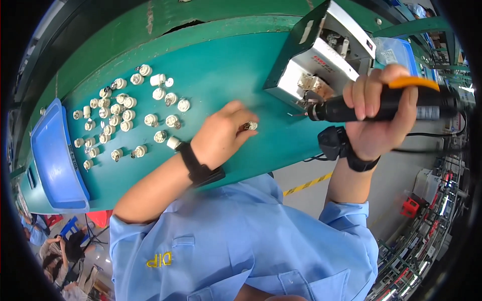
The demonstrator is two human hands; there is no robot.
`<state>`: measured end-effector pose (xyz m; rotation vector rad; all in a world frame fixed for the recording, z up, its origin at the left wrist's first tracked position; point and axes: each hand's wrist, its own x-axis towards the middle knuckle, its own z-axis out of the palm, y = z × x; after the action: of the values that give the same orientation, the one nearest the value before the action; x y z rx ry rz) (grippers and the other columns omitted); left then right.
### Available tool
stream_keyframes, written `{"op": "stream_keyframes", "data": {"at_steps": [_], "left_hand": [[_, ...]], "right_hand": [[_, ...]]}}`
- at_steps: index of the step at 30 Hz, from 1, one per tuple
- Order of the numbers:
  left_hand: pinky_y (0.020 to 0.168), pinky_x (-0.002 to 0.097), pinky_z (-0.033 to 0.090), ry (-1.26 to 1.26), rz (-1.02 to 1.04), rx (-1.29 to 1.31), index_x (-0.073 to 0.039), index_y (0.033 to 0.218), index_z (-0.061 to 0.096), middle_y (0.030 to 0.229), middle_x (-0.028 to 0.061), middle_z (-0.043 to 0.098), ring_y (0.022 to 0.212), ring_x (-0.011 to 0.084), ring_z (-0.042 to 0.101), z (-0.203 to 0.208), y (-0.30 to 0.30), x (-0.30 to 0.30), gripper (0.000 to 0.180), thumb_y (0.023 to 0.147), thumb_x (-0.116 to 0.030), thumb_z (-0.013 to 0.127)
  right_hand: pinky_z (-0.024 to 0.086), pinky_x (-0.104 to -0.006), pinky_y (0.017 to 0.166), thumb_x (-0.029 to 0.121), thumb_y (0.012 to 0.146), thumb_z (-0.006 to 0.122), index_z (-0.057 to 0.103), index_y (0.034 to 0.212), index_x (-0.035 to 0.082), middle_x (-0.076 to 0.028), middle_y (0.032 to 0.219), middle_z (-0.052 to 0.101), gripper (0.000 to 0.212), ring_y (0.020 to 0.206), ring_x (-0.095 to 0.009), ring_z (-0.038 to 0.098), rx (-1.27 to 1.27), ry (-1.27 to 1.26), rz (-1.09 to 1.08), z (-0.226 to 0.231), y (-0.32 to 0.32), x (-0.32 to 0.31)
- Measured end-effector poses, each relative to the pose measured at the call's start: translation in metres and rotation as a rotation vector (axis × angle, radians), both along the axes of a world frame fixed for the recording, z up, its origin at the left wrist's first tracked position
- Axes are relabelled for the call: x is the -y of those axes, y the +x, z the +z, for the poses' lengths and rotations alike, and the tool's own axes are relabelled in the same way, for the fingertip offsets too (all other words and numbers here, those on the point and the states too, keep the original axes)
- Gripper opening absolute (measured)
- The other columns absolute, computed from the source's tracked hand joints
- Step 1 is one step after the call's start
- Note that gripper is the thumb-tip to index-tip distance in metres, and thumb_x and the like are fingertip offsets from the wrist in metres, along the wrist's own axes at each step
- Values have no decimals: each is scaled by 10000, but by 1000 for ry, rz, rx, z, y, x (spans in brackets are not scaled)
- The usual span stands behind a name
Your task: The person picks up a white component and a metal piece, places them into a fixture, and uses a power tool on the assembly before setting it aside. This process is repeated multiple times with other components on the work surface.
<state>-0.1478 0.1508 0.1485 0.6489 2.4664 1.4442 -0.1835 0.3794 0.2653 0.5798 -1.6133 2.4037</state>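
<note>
My left hand (218, 135) is over the green mat, its fingers closed on a small white round part (252, 125) with a dark metal piece on it. My right hand (381, 108) is wrapped round a black electric screwdriver (334, 109) with an orange lever, held nearly level. The screwdriver's thin tip points left, toward the part, with a gap between them. Whether a screw sits on that tip is too small to tell. Just beyond the tip stands a silver and black screw feeder (341, 62) with an open front.
Several similar white round parts (115, 110) lie scattered on the green mat (226, 60) at the left. A blue tray (57, 160) stands at the left end. Behind the feeder is a blue bin (406, 52) with a clear bag. A black cable hangs at the right.
</note>
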Motion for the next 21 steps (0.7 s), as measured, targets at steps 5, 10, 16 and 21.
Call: {"op": "stream_keyframes", "data": {"at_steps": [5,10,16,21], "left_hand": [[625,294,508,108,7,32,-60,990,661,888,70,577,706,177,601,-10,-2,-2,273,737,-7,750],[630,297,499,171,60,79,-70,979,666,897,60,581,730,177,585,-1,2,-2,286,717,-19,768],[649,311,470,103,82,-301,-99,932,687,895,36,586,753,196,548,22,4,6,269,687,-53,791],[682,314,441,89,27,-308,-123,864,704,900,10,605,755,203,533,18,6,8,230,663,-68,801]], "right_hand": [[388,-281,469,467,926,554,447,1016,52,-18,584,465,437,451,-131,440,-82,47,-4,-11,34,32],[407,-287,473,550,867,613,435,1023,54,-20,591,491,550,458,-140,476,-79,138,21,-26,35,52],[410,-280,477,528,886,600,420,1038,51,-24,605,512,532,471,-136,498,-99,44,58,-13,40,53],[414,-273,480,511,901,586,406,1049,55,-24,633,529,512,476,-135,507,-180,-3,75,-5,43,56]]}}
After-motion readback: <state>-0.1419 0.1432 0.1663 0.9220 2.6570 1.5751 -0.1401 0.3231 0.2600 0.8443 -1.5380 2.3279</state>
